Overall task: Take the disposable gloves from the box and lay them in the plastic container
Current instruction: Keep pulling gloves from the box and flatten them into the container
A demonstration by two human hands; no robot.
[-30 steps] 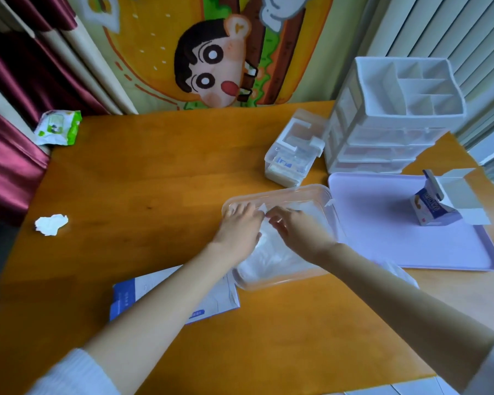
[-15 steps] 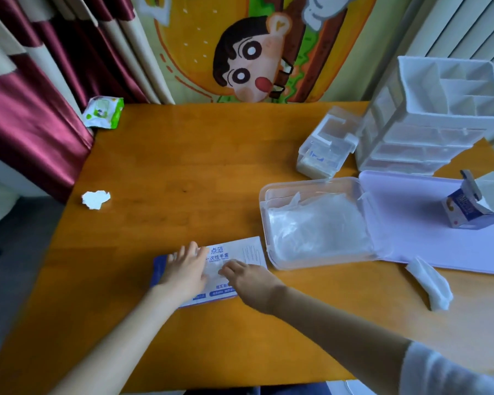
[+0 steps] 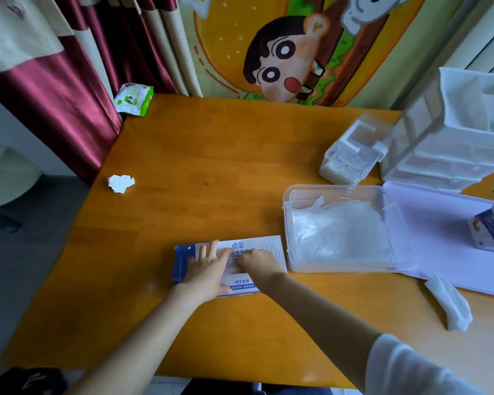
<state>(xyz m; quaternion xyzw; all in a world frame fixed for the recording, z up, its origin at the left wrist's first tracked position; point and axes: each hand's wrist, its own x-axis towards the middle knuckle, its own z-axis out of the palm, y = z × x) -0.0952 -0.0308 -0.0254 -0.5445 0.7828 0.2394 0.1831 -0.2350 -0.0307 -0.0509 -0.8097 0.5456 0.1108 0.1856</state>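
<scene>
The flat blue and white glove box (image 3: 268, 246) lies on the wooden table near its front edge. My left hand (image 3: 208, 269) presses flat on the box's left half with straight fingers. My right hand (image 3: 258, 263) rests on the middle of the box, its fingertips curled down and pinching a pale film of disposable gloves (image 3: 232, 267) at the opening. Right of the box stands the clear plastic container (image 3: 334, 189), open, with a pile of translucent gloves (image 3: 340, 232) lying inside.
A lavender tray (image 3: 439, 246) with a small opened carton (image 3: 491, 229) adjoins the container. Behind stand a white drawer organiser (image 3: 454, 143) and a small clear box (image 3: 354, 155). A crumpled tissue (image 3: 121, 183), a wipes pack (image 3: 133, 98) and a folded white piece (image 3: 451, 306) lie around.
Both hands left the plastic container and came down to the glove box. My right hand's fingers have since closed in at the box's opening.
</scene>
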